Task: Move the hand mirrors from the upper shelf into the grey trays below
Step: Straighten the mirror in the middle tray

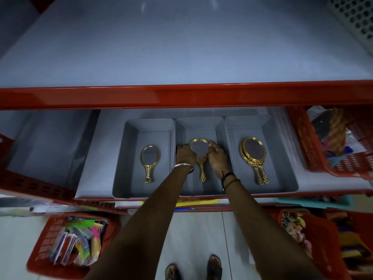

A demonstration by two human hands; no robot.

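The round gold mirror [198, 148] is held at its rim by both hands, left hand [185, 155] and right hand [219, 158]. It is lowered flat into the middle tray [199, 121], probably so the glass is protected.

- We extend both arms forward and downward, forearms bare.
- Our left hand [185, 153] is curled, knuckles up, a metal bangle at the wrist.
- Our right hand [218, 156] mirrors it, fingers bent, dark threads round the wrist.
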